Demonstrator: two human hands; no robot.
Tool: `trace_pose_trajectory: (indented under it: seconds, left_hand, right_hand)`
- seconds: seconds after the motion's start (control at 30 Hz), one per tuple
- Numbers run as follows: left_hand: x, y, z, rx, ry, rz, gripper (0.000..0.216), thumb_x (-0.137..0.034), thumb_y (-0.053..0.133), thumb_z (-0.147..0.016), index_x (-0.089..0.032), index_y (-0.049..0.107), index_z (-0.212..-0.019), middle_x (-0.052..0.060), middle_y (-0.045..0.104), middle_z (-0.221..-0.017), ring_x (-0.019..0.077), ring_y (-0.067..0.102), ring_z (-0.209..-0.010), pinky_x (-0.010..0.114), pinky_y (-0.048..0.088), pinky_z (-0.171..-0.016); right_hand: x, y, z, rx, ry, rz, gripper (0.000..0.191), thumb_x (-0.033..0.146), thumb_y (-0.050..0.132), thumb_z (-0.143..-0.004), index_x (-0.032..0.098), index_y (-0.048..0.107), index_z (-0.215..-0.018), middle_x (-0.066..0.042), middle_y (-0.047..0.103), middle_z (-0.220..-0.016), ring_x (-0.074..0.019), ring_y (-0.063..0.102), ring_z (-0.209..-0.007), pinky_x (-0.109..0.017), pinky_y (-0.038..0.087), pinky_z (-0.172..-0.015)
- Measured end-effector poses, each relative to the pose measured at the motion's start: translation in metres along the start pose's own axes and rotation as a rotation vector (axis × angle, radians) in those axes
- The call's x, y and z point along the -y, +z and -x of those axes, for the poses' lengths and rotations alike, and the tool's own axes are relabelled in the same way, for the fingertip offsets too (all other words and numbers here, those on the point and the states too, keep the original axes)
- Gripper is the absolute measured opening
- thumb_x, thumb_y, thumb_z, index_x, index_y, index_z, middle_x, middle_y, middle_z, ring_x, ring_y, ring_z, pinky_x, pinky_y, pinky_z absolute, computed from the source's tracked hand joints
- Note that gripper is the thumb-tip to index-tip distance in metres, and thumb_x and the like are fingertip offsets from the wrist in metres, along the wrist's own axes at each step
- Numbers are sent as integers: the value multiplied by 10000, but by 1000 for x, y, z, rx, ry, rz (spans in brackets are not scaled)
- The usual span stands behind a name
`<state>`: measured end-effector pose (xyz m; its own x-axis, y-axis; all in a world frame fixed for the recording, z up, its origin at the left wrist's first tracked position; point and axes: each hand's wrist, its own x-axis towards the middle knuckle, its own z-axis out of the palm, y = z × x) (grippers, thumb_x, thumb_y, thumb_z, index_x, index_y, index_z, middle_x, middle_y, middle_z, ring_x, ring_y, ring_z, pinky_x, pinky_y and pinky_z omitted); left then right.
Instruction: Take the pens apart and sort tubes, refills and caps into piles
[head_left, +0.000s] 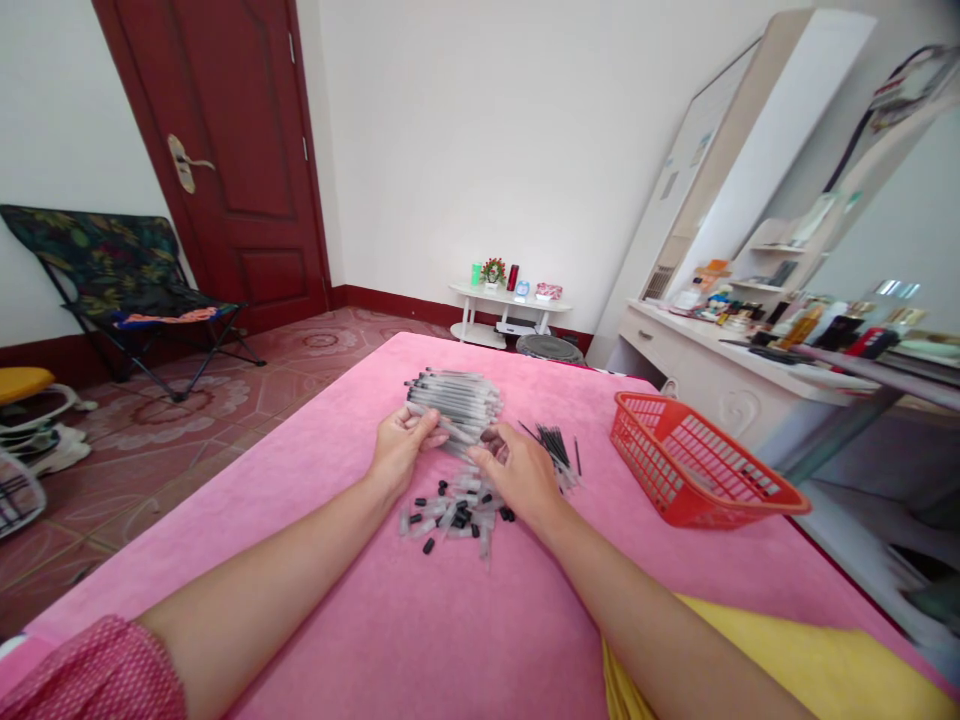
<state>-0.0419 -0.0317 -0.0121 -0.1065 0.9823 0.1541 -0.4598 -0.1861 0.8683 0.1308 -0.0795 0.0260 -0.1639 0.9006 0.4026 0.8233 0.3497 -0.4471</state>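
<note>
Fingers of left hand (401,445) pinching slim clear tube (457,437) before pen pile (454,392), right hand (521,470) half-curled at tube's end, hold unclear, small cylindrical caps (461,517) nearer than pile, soft pink cloth (450,640) beneath.

Slender pens (454,393), clear with dark insides, lie side by side in a thick pile on the pink cloth (300,560), while clear caps (485,543) and small black pieces (428,546) are scattered loosely at its near side, and thin black rods (553,444) rest, slightly fanned, at its right.

No legible lettering, no readable numbers, any marks on the bottles (802,326) too small (and blurred).
</note>
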Motion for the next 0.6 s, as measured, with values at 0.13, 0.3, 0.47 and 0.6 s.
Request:
trace_pose_trajectory:
  seconds: [0.13, 0.3, 0.47, 0.6]
  left_hand:
    - [0, 2, 3, 67, 1, -78, 337, -346, 735, -636, -116, 575, -824, 27, 678, -727, 117, 652, -630, 204, 546, -578]
    - [3, -7, -9, -129, 27, 9, 322, -338, 744, -621, -113, 581, -784, 15, 665, -702, 85, 633, -596, 167, 536, -559]
    - [7, -15, -18, -233, 41, 86, 314, -327, 751, -609, -115, 576, -761, 5, 652, -685, 79, 629, -589, 170, 542, -580]
    - [5, -13, -16, -204, 31, 62, 320, -350, 738, -626, -120, 573, -775, 15, 659, -714, 82, 634, -597, 175, 541, -580]
  right_hand:
    - [-3, -9, -3, 80, -139, 115, 216, 384, 538, -821, 215, 668, -783, -20, 681, -811, -153, 593, -753, -230, 325, -617]
    - [-16, -29, -15, 270, -158, 313, 160, 332, 599, -760, 224, 696, -693, -18, 692, -729, -170, 606, -708, -244, 296, -561]
    - [-41, -61, -27, 344, 12, 375, 126, 324, 630, -716, 223, 704, -702, -21, 689, -720, -162, 595, -660, -240, 312, -534]
    - [-56, -84, -29, 354, 131, 439, 158, 343, 640, -687, 202, 689, -636, -48, 664, -647, -173, 582, -608, -259, 334, -531]
